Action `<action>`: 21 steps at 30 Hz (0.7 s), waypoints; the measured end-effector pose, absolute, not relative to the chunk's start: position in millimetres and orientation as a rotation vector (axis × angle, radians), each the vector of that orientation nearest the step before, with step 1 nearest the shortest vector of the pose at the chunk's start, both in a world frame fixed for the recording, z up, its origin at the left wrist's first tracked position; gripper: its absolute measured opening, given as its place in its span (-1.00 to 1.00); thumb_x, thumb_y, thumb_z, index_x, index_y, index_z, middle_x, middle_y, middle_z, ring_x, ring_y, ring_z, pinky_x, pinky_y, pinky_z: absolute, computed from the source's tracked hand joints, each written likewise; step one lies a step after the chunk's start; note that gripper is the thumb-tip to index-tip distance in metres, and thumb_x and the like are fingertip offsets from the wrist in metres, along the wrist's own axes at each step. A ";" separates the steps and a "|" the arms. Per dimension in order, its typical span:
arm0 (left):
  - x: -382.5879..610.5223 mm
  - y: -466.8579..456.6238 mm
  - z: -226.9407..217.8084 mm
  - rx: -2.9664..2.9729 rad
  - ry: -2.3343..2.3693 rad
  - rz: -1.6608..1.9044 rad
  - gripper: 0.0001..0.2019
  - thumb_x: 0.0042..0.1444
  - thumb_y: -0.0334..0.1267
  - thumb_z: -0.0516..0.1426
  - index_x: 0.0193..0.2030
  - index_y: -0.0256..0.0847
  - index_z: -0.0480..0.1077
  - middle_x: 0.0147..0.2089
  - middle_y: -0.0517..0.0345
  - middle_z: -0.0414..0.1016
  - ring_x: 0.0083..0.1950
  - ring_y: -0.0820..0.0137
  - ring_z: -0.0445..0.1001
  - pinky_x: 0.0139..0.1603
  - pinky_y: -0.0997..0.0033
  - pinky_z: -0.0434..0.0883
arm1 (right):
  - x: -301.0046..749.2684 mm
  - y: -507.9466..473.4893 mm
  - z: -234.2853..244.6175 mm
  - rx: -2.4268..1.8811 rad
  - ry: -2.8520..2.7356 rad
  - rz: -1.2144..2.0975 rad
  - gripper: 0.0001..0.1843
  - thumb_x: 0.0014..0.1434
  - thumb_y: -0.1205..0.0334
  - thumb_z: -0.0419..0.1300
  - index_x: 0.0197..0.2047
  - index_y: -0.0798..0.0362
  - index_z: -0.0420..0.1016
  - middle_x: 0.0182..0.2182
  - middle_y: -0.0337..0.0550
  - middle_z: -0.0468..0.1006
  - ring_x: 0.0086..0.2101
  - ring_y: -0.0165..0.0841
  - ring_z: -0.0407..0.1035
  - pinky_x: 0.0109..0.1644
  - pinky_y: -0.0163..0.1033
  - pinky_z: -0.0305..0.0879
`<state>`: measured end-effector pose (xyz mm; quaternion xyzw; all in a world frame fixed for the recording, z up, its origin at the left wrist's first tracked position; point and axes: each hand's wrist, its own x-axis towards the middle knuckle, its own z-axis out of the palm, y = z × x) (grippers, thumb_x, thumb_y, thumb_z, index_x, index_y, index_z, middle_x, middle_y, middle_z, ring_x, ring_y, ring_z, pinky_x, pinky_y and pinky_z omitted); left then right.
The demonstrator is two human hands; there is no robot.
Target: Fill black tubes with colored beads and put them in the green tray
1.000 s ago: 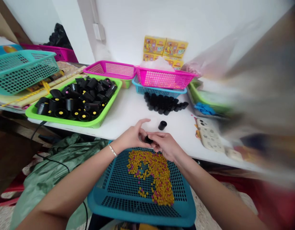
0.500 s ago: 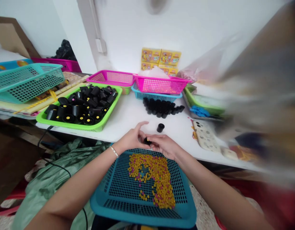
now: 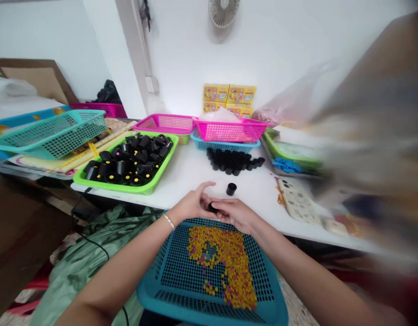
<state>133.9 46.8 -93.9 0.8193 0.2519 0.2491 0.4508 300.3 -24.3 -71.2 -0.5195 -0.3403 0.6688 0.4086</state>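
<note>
Between my two hands is a small black plastic cylinder point(image 3: 213, 208), partly covered by fingers. My left hand point(image 3: 194, 202) grips it from the left, with the index finger stretched away above it. My right hand point(image 3: 236, 213) pinches it from the right, its fingertips hiding much of the top. Just beyond them a single black cylinder point(image 3: 231, 189) stands upright on the white table point(image 3: 182, 176). Below my hands, a teal basket point(image 3: 168, 290) holds many small yellow and pink pellets point(image 3: 236, 262).
At left, a green basket point(image 3: 146, 188) is heaped with black cylinders bearing coloured dots. A cluster of black cylinders point(image 3: 232, 160) stands before stacked pink point(image 3: 229, 131) and blue baskets. A patterned phone point(image 3: 299, 201) lies at right. Something large and blurred fills the right side.
The view has tilted upward, bringing a fan into sight. The yellow dot visible on the held cylinder before is now hidden under my right fingers. Both hands stay on the cylinder.
</note>
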 end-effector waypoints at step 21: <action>17.9 145.0 67.4 2.512 1.999 0.481 -0.62 0.14 -0.04 0.01 -0.08 -0.25 0.44 -0.14 -0.10 0.54 -0.12 0.11 0.48 -0.10 0.22 0.36 | 289.5 -139.8 -140.8 -1.631 -1.984 1.381 -0.66 0.12 0.11 0.12 -0.05 -0.09 0.55 -0.11 -0.14 0.56 -0.13 -0.25 0.43 -0.04 -0.23 0.29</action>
